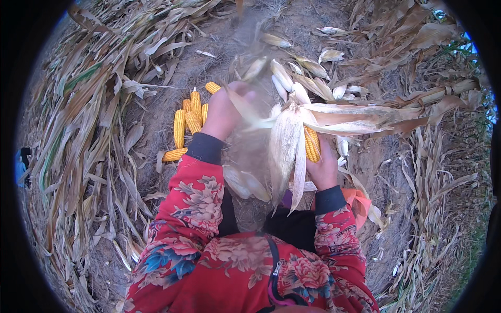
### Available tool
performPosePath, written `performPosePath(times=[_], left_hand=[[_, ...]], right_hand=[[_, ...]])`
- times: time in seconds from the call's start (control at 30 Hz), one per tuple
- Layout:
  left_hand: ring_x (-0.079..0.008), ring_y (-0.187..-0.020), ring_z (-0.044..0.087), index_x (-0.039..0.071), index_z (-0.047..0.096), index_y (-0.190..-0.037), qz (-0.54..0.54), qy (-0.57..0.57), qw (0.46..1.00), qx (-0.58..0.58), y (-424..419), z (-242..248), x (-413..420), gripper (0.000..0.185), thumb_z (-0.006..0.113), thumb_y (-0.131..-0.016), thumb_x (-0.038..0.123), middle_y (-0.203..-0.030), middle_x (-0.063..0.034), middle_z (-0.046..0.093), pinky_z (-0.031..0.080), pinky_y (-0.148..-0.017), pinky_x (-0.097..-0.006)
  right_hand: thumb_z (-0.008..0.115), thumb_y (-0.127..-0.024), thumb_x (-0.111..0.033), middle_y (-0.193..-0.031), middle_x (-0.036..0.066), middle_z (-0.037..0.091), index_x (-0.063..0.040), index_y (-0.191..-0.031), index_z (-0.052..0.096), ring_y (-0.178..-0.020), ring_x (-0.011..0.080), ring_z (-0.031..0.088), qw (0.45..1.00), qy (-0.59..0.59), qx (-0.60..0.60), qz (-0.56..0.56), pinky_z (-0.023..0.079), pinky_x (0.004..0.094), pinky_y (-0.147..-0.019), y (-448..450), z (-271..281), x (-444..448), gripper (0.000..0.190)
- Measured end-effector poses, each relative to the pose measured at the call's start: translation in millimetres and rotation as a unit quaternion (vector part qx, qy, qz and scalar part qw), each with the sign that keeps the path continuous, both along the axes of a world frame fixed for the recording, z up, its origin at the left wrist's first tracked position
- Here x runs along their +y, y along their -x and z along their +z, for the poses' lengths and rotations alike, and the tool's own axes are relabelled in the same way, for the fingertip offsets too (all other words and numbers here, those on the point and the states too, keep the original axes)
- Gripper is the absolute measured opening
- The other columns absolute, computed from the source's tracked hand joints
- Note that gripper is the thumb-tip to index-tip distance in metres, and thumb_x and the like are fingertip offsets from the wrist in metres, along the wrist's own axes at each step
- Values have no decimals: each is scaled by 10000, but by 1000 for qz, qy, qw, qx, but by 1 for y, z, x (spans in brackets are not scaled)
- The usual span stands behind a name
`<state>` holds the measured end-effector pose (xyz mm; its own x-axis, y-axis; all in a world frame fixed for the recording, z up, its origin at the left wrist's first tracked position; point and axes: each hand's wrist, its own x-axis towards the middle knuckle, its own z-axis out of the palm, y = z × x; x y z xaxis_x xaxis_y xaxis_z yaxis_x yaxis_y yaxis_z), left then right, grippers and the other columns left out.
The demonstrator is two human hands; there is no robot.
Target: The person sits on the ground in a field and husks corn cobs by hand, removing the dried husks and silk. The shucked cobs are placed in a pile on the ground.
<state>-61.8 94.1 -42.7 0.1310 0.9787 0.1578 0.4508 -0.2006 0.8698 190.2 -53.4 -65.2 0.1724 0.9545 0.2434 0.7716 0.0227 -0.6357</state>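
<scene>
In my right hand (323, 164) is a corn cob (312, 144), its yellow kernels showing between dry husk leaves (287, 144) that are peeled back and hang around it. My left hand (227, 107) is raised to the left of that cob, beside a blurred pale strip of husk (248, 111); whether the fingers hold the strip is unclear. Husked yellow cobs (179, 129) lie on the soil just left of my left hand, several side by side. Ahead of my right hand, ears still in pale husks (282, 74) are heaped on the ground.
Dry corn stalks and leaves (98, 117) are piled along the left side, and more stalks (434, 94) lie on the right. Loose husks (244, 182) rest between my arms. An orange cloth or bag (356, 205) is by my right sleeve.
</scene>
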Motion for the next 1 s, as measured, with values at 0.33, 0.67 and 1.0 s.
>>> performPosePath(times=[0.33,0.67,1.0], left_hand=[[-151,-731,659,2,564,-909,-61,336,831,-438,-57,-8,-24,335,656,-917,324,-880,-105,658,567,-649,-300],[-150,-737,592,64,580,-981,-79,433,751,-492,-43,7,-18,280,543,-978,343,-875,-57,616,512,-684,-287],[-100,-745,530,42,531,-1137,61,306,777,-547,-43,-23,-8,469,486,-976,481,-927,-10,547,464,-617,-243]], right_hand=[[655,-831,-162,-1124,234,604,-47,-1342,452,-1010,395,608,993,25,-6,115,492,421,-839,22,7,-11,561],[731,-788,-348,-1210,222,600,-80,-1389,438,-1101,328,614,949,160,128,238,469,377,-930,14,5,-16,720],[619,-900,-58,-1379,108,485,-16,-1459,333,-1201,170,497,914,205,275,219,394,291,-1023,31,-22,-24,629]])
